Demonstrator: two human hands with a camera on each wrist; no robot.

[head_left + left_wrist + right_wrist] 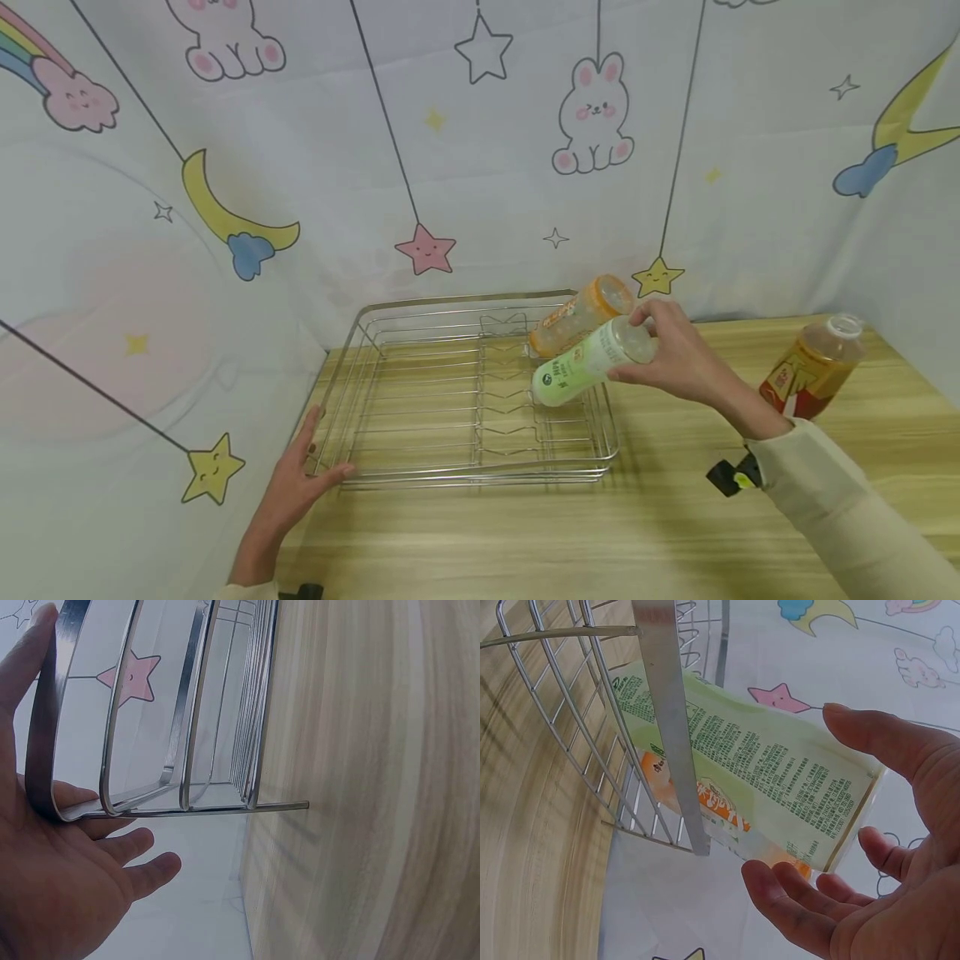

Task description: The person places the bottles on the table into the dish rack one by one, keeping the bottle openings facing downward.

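Note:
A wire dish rack (420, 479) of shiny metal stands on the table. Inside its right side a green-labelled plastic bottle (573, 367) leans, its base tilted up to the right over the rim. My right hand (678, 358) holds that bottle near the base, thumb on the near side and fingers on the far side. Behind it an orange-labelled bottle (562, 325) leans the same way in the rack. At the rack's front left corner rests my left hand (288, 483), its fingers fairly straight along the left side and its thumb (30, 649) against the front rim.
A bottle of reddish-brown drink (810, 367) with a white cap stands on the wooden table (525, 542), right of the rack and beyond my right forearm. A white cloth (495, 192) printed with stars, moons and rabbits hangs behind and at both sides.

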